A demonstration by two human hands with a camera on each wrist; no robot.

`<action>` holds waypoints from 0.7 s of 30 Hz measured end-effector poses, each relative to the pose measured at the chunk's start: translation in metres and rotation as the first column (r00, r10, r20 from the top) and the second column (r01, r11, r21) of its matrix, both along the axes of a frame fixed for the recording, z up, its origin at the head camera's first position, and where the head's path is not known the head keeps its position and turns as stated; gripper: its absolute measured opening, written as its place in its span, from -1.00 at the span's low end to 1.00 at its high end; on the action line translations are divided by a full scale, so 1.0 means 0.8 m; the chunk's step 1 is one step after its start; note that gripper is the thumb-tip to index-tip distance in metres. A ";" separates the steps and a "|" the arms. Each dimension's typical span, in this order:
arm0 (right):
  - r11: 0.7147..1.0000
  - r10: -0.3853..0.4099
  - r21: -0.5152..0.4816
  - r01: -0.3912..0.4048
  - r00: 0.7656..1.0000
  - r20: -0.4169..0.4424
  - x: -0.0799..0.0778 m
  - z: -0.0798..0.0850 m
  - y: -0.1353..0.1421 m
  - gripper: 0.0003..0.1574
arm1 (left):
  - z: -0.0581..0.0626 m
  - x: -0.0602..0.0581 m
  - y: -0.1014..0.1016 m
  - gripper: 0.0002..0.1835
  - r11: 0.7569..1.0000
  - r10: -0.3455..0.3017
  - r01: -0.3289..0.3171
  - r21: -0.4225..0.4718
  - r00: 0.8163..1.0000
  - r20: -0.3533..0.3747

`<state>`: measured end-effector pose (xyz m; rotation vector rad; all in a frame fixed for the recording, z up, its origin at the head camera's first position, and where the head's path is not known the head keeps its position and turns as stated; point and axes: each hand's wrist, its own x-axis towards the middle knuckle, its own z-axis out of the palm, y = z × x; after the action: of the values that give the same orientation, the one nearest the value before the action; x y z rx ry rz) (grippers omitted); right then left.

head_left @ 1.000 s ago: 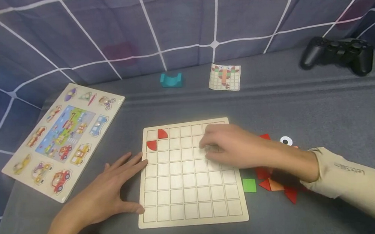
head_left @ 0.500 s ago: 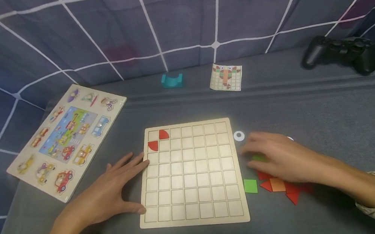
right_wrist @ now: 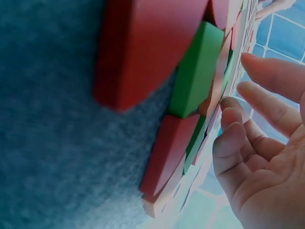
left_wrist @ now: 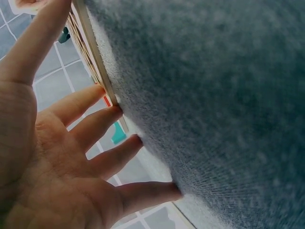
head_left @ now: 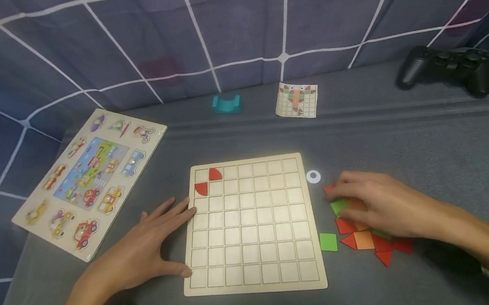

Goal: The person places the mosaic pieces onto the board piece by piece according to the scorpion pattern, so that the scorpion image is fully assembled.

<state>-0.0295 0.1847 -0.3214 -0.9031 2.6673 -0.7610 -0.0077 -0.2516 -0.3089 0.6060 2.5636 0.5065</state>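
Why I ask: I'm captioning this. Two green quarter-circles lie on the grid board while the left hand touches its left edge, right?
Not quite: the two quarter-circles on the grid board are red, not green, as the head view shows.

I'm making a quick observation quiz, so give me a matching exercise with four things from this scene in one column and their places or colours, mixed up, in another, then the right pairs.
Column one
1. left hand
2. right hand
3. eye disc
4. game controller

Column two
A. black, at the back on the right
B. over the cluster of coloured pieces
C. fingertips at the left edge of the grid board
D. white with a dark centre, just right of the grid board

Right pairs: 1-C, 2-B, 3-D, 4-A
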 end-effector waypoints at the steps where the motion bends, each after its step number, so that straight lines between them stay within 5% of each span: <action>1: 1.000 0.006 0.002 -0.006 1.000 0.006 0.000 0.000 0.001 -0.57 | 0.000 0.000 0.000 0.20 1.000 0.002 -0.002 0.000 1.000 0.003; 13: 1.000 0.003 -0.029 -0.004 0.999 -0.037 0.000 -0.003 0.000 -0.62 | 0.000 -0.002 0.000 0.20 1.000 0.001 -0.001 -0.001 1.000 0.016; 21: 0.998 -0.056 -0.009 0.055 0.997 -0.062 -0.026 -0.004 -0.016 -0.50 | 0.000 -0.002 0.001 0.20 1.000 0.010 -0.010 0.002 1.000 0.026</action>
<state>-0.0502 0.1719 -0.3246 -0.8712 2.7558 -0.7671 -0.0095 -0.2509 -0.3088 0.5835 2.5435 0.5175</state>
